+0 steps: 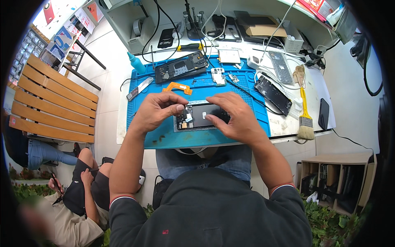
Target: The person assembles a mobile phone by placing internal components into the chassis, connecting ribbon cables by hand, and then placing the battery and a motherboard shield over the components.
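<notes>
An opened phone (200,116) lies on the blue repair mat (177,140) in front of me, its dark inside facing up. My right hand (238,118) grips its right end, thumb on the black surface and fingers at the far edge. My left hand (158,112) is closed in a pinch at the phone's upper left corner; what its fingertips hold, if anything, is too small to make out. A grey pad (176,129) shows beneath the phone. Just beyond it lies an orange flex cable (177,87).
Around the mat are a dark phone frame (181,68), a utility knife (140,89), a blue bottle (136,63), a circuit board (218,76), another opened phone (273,95) and a yellow-handled brush (305,121). Cables cross the bench. A person (78,210) sits to the left, by a wooden bench (53,103).
</notes>
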Demonstrator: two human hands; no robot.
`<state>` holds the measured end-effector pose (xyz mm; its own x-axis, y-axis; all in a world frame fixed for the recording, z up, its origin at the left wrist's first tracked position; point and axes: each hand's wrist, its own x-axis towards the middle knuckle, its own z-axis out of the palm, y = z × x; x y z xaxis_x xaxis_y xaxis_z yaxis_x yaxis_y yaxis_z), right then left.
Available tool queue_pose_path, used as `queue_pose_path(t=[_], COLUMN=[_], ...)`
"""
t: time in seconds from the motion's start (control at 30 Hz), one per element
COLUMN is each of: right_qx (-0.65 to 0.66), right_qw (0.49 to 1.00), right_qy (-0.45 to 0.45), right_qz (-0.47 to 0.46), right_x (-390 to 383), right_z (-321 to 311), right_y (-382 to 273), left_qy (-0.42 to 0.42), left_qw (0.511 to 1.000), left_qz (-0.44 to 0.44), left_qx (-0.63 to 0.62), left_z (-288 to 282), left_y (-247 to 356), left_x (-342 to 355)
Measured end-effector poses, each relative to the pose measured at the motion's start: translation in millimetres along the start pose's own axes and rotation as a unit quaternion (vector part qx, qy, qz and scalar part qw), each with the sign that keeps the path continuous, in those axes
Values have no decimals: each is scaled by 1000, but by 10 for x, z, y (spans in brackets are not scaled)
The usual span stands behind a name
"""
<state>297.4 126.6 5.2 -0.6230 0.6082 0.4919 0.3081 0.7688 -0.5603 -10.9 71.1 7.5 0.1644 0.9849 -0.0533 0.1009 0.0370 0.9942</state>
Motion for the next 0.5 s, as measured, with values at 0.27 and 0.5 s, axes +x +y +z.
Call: queue_pose_path(t=[0.27,0.5], right_qx=[46,89], right_qw=[998,992], right_qy=[-3,-2], right_qz=[-51,-93], right_x=[231,237], right_z=[225,261], right_y=[-96,-41], left_qy=[-75,-104], left_qw=[994,990], left_qz=[-23,-75], left_qx=[-73,-57], left_z=[44,41], left_y=[225,367], left_x=[83,104])
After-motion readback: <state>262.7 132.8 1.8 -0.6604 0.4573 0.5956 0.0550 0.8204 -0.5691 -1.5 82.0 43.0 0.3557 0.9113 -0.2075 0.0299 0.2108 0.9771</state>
